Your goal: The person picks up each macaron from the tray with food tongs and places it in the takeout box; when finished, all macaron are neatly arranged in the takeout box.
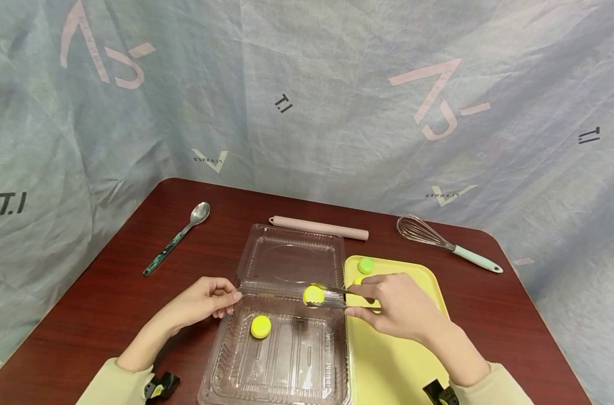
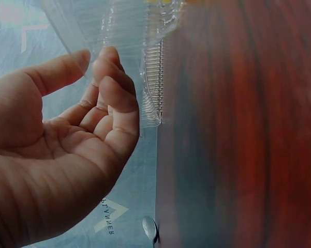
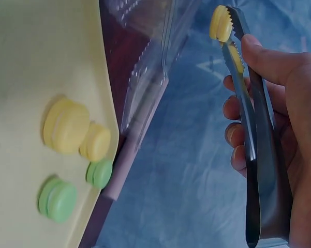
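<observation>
My left hand (image 1: 206,302) pinches the side rim of a clear plastic clamshell box (image 1: 220,360) between thumb and fingers, near its hinge. The box lies open, its lid (image 1: 292,256) folded back. One yellow macaron (image 1: 260,327) rests inside, at the upper left of the base. My right hand (image 1: 405,306) grips metal tongs (image 3: 269,191), whose toothed tips clamp another yellow macaron (image 1: 314,295) above the box near the hinge line. On the yellow tray (image 1: 393,365) to the right, the right wrist view has two yellow macarons (image 3: 70,126) and two green macarons (image 3: 61,201).
Behind the box lies a pink rolling pin (image 1: 319,227). A whisk (image 1: 446,243) with a pale green handle is at the back right, a spoon (image 1: 177,239) with a patterned handle at the left. A grey printed cloth (image 1: 312,140) hangs beyond the table.
</observation>
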Available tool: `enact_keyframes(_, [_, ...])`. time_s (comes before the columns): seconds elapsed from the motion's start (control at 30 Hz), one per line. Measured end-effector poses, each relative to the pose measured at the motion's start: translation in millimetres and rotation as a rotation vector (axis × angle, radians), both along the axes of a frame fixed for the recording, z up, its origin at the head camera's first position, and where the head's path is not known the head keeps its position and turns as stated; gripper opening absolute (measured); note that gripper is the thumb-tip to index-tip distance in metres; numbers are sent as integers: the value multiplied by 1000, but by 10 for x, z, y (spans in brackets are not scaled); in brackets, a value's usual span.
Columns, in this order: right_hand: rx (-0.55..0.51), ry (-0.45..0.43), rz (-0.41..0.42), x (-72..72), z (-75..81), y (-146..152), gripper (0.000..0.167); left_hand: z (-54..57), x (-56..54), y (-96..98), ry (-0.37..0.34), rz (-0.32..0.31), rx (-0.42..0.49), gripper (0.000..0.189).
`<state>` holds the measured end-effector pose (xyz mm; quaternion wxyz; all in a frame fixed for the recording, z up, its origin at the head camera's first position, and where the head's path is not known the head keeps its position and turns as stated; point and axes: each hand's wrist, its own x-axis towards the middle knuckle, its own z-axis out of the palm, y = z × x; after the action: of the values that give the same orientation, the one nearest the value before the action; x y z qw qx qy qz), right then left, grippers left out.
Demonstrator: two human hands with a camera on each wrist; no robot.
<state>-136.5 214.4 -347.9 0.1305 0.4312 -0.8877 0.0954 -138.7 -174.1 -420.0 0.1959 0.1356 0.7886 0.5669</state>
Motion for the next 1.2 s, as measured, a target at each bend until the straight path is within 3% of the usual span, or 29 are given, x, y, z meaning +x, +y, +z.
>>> enact_keyframes(0.63, [20,-39,81,163,-184,-288,34,-20,-10,-1,5,-6,19,23])
enact_keyframes(1.2, [34,-48,186,261,-352,-527,27,5,-6,-2,2,-4,-9,25])
